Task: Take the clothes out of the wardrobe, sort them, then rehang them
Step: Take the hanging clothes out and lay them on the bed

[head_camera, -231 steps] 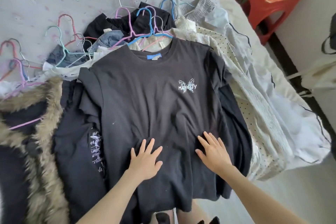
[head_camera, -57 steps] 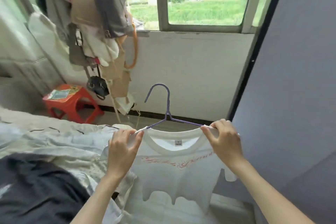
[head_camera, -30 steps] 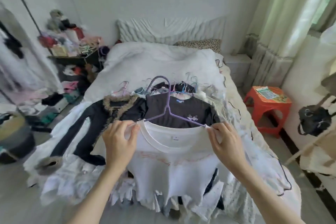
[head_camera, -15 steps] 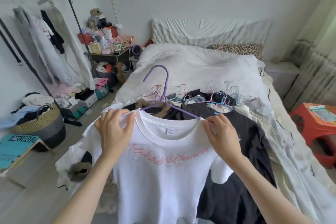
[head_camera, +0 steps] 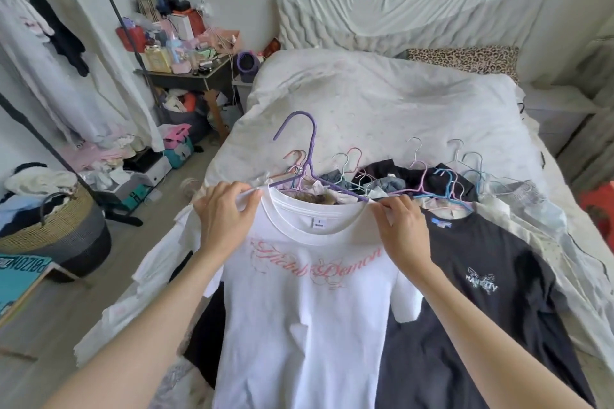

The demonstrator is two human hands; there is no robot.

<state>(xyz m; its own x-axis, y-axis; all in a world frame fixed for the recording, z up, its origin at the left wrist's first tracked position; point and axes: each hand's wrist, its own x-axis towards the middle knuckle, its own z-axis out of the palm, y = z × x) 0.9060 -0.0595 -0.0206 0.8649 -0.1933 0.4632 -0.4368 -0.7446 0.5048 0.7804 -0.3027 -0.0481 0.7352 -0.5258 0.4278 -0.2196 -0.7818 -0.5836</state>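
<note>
Both hands pinch white T-shirt point(head_camera: 299, 309) shoulders: left hand point(head_camera: 224, 214), right hand point(head_camera: 403, 229).

bed point(head_camera: 382, 103) centre-far | pile of hangered clothes point(head_camera: 415, 183) across bed's near half | held T-shirt point(head_camera: 305, 309) nearest, before pile | basket point(head_camera: 59, 229) on floor, left | cluttered side table point(head_camera: 192, 76) far left, beside bed

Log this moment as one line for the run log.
left hand: grips white T-shirt shoulder | right hand: pinches other shoulder | purple hanger: inside collar | over bed
</note>
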